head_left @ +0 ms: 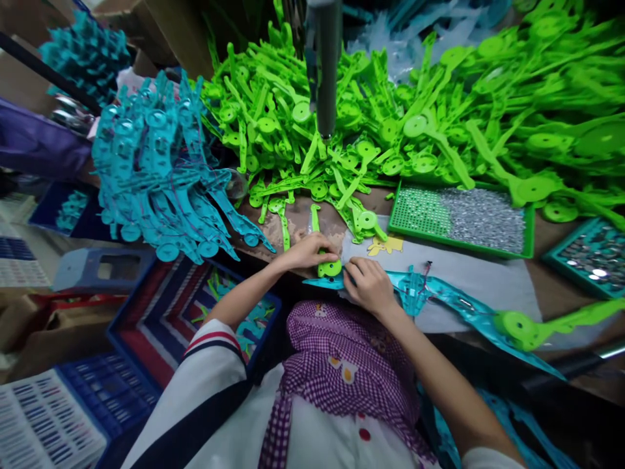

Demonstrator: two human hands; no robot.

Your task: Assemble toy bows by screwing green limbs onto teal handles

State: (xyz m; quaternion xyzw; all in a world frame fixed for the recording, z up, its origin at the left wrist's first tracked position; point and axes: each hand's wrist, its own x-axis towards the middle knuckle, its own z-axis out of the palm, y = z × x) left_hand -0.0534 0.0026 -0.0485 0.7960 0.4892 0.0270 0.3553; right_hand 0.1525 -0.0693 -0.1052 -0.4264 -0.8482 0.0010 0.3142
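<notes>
A long curved teal plastic piece [456,298], shaped like a toy bow, lies across the table's front edge. Thin wires show near its middle. At its left end sits a lime-green plastic arm with a round disc [330,268], and my left hand [310,253] has its fingers closed on that arm. My right hand [368,283] is closed over the teal piece beside the disc, with its fingertips curled close to the joint. Another lime-green arm [520,329] is at the teal piece's right end. Whether a small fastener is in my fingers cannot be seen.
Lime-green arms [293,111] are heaped across the back. Stacked teal pieces [151,169] stand at left. A green tray [461,218] holds small silvery parts; a teal tray [593,260] holds metal discs. A vertical grey post [325,71] hangs above the table. Crates [43,417] stand lower left.
</notes>
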